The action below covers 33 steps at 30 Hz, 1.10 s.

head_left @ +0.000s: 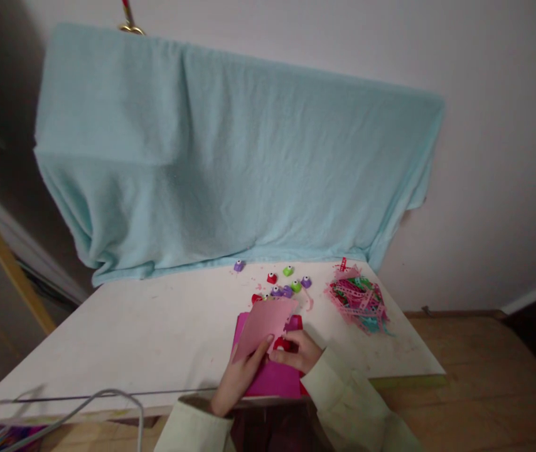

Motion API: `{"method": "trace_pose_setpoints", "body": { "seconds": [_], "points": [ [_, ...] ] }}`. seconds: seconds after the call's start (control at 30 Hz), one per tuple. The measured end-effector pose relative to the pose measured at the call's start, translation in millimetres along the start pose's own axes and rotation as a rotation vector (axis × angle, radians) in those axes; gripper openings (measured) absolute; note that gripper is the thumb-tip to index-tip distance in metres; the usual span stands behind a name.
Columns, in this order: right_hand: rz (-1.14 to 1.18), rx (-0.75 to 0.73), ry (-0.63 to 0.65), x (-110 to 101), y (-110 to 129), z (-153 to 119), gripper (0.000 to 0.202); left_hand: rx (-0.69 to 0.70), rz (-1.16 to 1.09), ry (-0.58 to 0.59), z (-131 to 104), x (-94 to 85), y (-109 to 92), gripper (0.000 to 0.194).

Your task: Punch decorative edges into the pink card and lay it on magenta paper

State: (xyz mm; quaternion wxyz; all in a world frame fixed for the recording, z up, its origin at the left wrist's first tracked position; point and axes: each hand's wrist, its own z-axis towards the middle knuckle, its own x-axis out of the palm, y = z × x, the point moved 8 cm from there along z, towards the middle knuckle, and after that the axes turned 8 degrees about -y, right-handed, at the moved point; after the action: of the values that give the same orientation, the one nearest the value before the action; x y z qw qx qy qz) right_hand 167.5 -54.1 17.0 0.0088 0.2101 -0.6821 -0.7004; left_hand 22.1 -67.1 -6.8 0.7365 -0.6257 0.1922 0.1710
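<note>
Left grip [241, 380]: thumb laid over the pink sheet [262, 323], fingers presumably beneath, so we record it as pinched on the paper; this probably steadies the sheet. Right grip [304, 353]: thumb and fingers closed round a small red punch [280, 344], set at the sheet's right edge. We cannot tell whether paper sits in its slot. That edge looks notched, which would explain holding it towards the punch.

Survey, left to right, clock centred on the held punch:

- Between 8 and 9 o'clock: grey cable [108, 392], looped over the near edge of the worktop [155, 339].
- 11 o'clock: a lone purple punch [238, 266], close to the pale blue cloth [249, 157], which hangs behind, perhaps as a screen.
- 11 o'clock, nearer: the pink sheet, tilted above a magenta sheet [275, 382] that extends to 6 o'clock; we take the latter as spare stock or padding.
- 12 o'clock: loose punches [295, 286] in red, green and purple, probably grouped there for easy reach.
- 2 o'clock: heap of perforated paper strips [359, 298], apart from the hands, likely to leave working room.

Labels: we find no readable brand or writing.
</note>
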Motion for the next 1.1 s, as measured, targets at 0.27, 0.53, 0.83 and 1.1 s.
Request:
{"method": "trace_pose_setpoints", "body": {
  "seconds": [0.27,0.53,0.83,1.1],
  "points": [
    [0.043,0.033,-0.01,1.1,-9.2,2.2,0.038,-0.048,-0.183,-0.023,2.8,0.2,-16.5,0.04],
    [0.062,0.075,0.06,8.2,-10.1,1.4,0.042,-0.101,-0.281,-0.043,3.4,0.4,-16.4,0.045],
    [0.145,0.11,0.06,13.2,-15.9,1.6,0.049,-0.14,-0.351,-0.09,5.8,-0.6,-9.7,0.048],
    [0.185,0.115,0.065,13.7,-16.5,2.5,0.048,-0.151,-0.3,-0.079,5.6,-4.4,-17.4,0.049]
  ]
}}
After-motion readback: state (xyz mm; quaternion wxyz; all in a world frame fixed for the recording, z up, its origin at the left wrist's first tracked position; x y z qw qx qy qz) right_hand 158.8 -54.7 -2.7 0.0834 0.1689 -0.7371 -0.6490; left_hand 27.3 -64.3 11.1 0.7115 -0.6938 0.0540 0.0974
